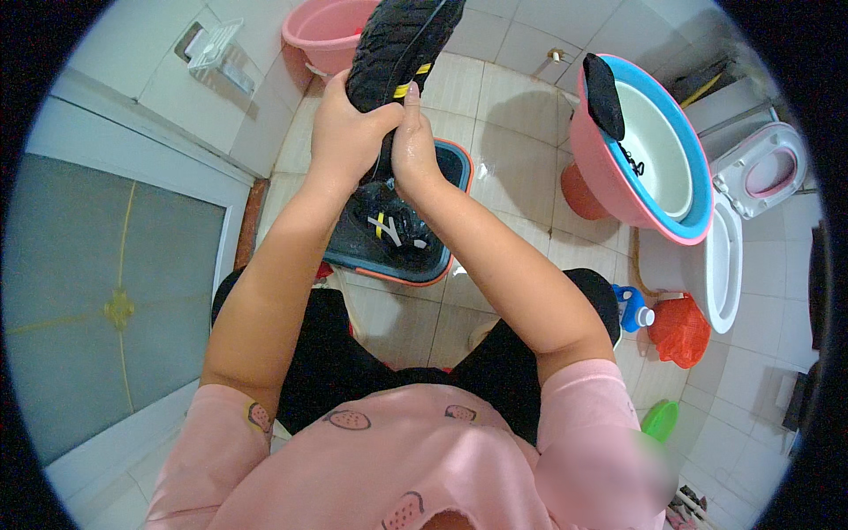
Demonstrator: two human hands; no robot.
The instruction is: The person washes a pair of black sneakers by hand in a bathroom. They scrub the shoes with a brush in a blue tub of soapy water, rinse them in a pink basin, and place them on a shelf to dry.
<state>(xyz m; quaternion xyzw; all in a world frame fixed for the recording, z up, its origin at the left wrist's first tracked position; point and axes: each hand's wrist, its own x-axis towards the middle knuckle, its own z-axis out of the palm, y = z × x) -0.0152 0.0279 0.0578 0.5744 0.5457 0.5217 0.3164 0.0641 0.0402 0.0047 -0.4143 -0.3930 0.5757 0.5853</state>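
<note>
Both hands grip a black shoe (404,53) with yellow marks, its treaded sole partly turned to view and its far end cut off by the top edge. My left hand (348,136) wraps its near end from the left. My right hand (416,149) looks wet and holds it from the right, thumb lying along the shoe. Below them stands a dark rectangular basin (457,165) with an orange rim. In it lies a wet black item with yellow and pale strips, likely another shoe (391,228); my forearms partly hide the basin.
At right, a stack of basins (695,152) stands on a red support, with a black insole (603,96) over the rim and black laces (633,159) inside. Beyond are a toilet (725,265), blue bottle (633,308) and red bag (681,331). A pink tub (324,43) and door (119,298) are left.
</note>
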